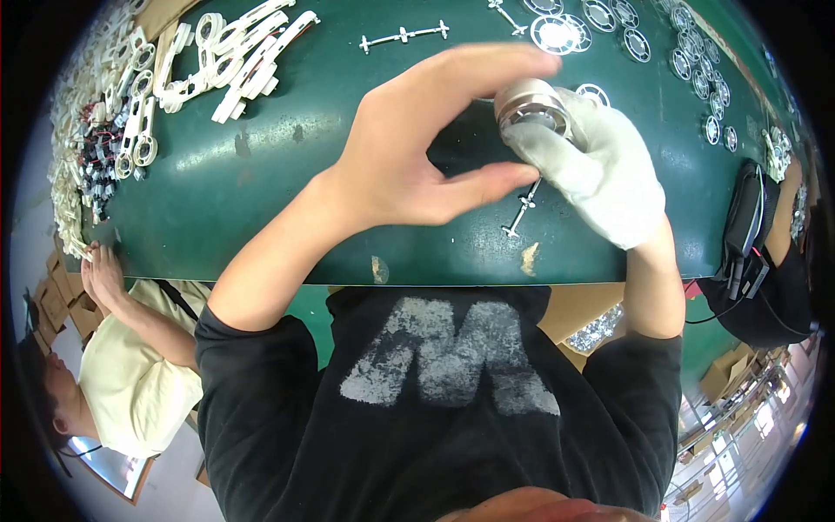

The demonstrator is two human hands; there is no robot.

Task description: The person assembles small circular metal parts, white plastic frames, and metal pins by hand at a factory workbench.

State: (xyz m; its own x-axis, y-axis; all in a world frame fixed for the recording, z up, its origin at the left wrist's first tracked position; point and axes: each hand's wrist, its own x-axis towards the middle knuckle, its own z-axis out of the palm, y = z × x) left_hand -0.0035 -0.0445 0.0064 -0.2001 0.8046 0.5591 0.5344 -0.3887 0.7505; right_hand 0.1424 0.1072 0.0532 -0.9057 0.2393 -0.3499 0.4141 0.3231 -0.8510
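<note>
silver cylinder held by white-gloved right hand; left hand curves beside.

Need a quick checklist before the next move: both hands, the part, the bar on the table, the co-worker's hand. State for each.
1. Round metal part held: ok, in the right hand.
2. Left hand off the part: cannot tell; its fingers are spread open close beside it.
3. Both hands gloved: not ok; white glove on the right, left bare.
4. Thin metal bar fully visible: not ok; it lies on the green table, its upper end hidden at the hands.
5. Co-worker's hand apart from the part: ok, at the table's far left.
</note>
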